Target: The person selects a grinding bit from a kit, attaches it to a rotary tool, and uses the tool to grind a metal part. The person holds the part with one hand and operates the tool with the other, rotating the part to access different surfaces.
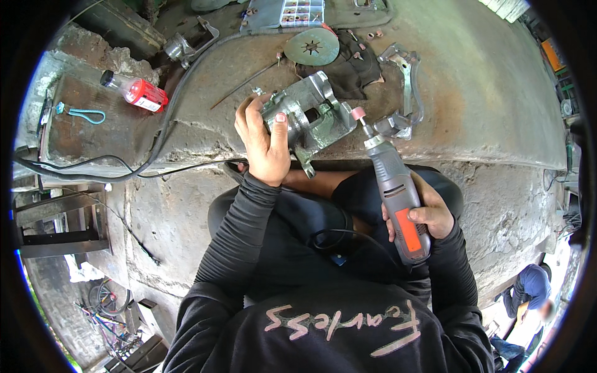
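Note:
My left hand (266, 146) grips a shiny silver cast-metal part (333, 129), which looks like a brake caliper, by its left end, with the thumb across the top. The part is held tilted above my crossed legs at the slab's front edge. In my right hand (433, 211) is a grey rotary tool (393, 177) with an orange panel, its nose pointing up and left. A small pink grinding stone (358, 113) on its tip is close to the casting's right end; whether they touch I cannot tell. A black cord lies across my lap near the tool's rear.
Behind the casting lie a round greenish disc (297, 51) and a dark cloth (354, 86). A metal bracket (407, 81) rests to the right, another metal part (180, 50) far left. A compartment box (303, 12), red-labelled bottle (148, 94) and grey hose (163, 133) lie around. A person (532, 289) is at lower right.

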The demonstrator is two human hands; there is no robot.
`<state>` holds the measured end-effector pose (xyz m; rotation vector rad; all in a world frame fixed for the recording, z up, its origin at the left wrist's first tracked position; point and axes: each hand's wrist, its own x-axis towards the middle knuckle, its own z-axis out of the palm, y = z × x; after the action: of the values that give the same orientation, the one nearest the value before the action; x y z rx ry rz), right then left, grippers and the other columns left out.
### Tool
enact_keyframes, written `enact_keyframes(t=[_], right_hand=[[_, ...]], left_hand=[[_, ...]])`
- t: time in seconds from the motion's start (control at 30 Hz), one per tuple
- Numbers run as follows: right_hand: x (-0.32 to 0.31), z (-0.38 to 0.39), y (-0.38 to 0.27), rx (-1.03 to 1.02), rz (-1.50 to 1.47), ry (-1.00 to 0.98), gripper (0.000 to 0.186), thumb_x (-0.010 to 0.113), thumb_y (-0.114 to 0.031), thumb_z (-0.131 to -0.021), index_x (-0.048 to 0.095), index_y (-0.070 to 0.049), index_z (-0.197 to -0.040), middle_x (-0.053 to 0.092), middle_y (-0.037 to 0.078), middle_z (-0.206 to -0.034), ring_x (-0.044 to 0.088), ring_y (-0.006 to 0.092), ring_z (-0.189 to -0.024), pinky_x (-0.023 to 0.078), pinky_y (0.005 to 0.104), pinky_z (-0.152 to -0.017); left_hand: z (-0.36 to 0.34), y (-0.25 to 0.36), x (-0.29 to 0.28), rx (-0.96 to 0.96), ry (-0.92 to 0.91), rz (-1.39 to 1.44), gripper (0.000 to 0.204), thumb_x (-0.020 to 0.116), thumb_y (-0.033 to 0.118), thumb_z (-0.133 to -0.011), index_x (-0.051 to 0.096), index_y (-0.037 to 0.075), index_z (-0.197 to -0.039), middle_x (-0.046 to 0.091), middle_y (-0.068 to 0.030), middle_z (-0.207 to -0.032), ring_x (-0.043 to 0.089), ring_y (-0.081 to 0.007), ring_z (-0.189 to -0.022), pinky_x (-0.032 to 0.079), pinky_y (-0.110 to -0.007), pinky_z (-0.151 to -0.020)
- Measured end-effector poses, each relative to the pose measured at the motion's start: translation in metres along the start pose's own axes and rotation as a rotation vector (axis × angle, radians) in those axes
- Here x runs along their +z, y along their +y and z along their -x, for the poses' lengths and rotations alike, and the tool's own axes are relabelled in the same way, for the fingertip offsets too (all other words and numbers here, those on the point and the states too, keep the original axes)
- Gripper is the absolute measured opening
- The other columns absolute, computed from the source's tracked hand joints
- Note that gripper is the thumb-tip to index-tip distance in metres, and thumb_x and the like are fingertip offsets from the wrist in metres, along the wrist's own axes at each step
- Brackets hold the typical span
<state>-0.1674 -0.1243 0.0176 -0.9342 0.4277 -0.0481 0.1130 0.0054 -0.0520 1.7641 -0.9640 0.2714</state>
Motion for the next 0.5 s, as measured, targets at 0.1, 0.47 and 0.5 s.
enact_keyframes(t=[0.1, 0.47, 0.5], right_hand=[[0.001, 0.002, -0.005, -0.06, 0.098, 0.061, 0.08, 0.072, -0.021, -0.077, 0.029, 0.006, -0.138, 0.061, 0.019, -0.095, 0.067, 0.0264, -0.071, 0.058, 0.0386, -0.062], [0.018, -0.017, -0.004, -0.222, 0.838, 0.261, 0.069, 0.07, -0.014, -0.084, 0.037, 0.005, -0.142, 0.062, 0.02, -0.119, 0.061, 0.025, -0.111, 0.044, 0.0345, -0.099], [0.018, -0.018, -0.005, -0.215, 0.832, 0.261, 0.069, 0.07, -0.014, -0.084, 0.037, 0.005, -0.142, 0.062, 0.02, -0.119, 0.061, 0.0253, -0.111, 0.044, 0.0344, -0.099]], left_hand=[[0.001, 0.001, -0.001, -0.001, 0.002, 0.0, 0.039, 0.06, 0.019, -0.092, 0.052, 0.002, -0.127, 0.048, -0.0215, -0.129, 0.043, -0.0386, -0.12, 0.032, -0.048, -0.105], [0.001, 0.003, -0.001, 0.006, -0.021, -0.023, 0.042, 0.063, 0.017, -0.089, 0.052, 0.002, -0.127, 0.047, -0.0223, -0.129, 0.042, -0.0396, -0.121, 0.03, -0.049, -0.106], [0.0, 0.003, -0.001, 0.006, -0.02, -0.03, 0.042, 0.063, 0.017, -0.089, 0.052, 0.002, -0.127, 0.047, -0.0224, -0.129, 0.042, -0.0397, -0.121, 0.03, -0.049, -0.106]])
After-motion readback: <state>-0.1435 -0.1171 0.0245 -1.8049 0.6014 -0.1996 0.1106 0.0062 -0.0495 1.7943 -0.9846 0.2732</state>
